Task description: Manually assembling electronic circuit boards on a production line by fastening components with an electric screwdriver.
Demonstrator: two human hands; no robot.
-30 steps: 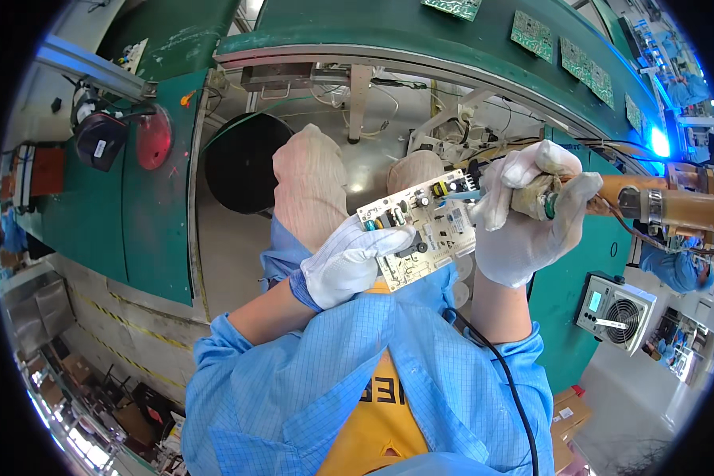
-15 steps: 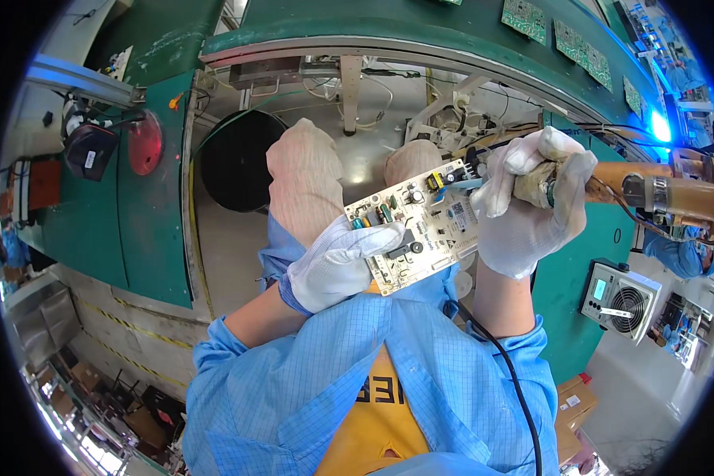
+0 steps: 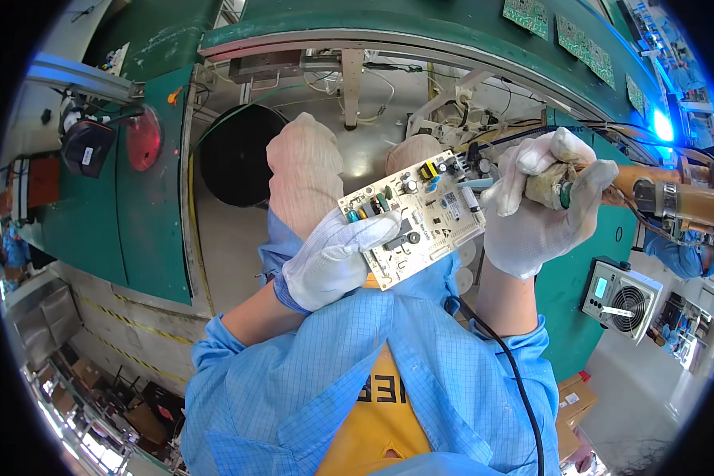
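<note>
My left hand [image 3: 333,254], in a white glove, grips the lower left edge of a pale circuit board [image 3: 432,238], with the thumb lying over its face. The board is tilted above my lap and carries a yellow transformer, capacitors and a black heat sink. My gloved right hand [image 3: 543,214] is closed round a wrapped nozzle [image 3: 549,187] on the end of a thick amber hose [image 3: 690,204]. Its pale blue tip [image 3: 476,183] points left, over the board's upper right corner by the yellow transformer. Whether the tip touches the board, I cannot tell.
Ahead runs a green conveyor [image 3: 420,20] with several circuit boards [image 3: 583,49]. A black bin [image 3: 242,159] stands beyond my left knee. At left is a green table [image 3: 155,238] with a red disc [image 3: 143,139]; at right, a white fan unit [image 3: 623,297]. A black cable [image 3: 516,373] crosses my right side.
My right hand and the nozzle have shifted slightly to the right. The board in my left hand has moved a little up and left.
</note>
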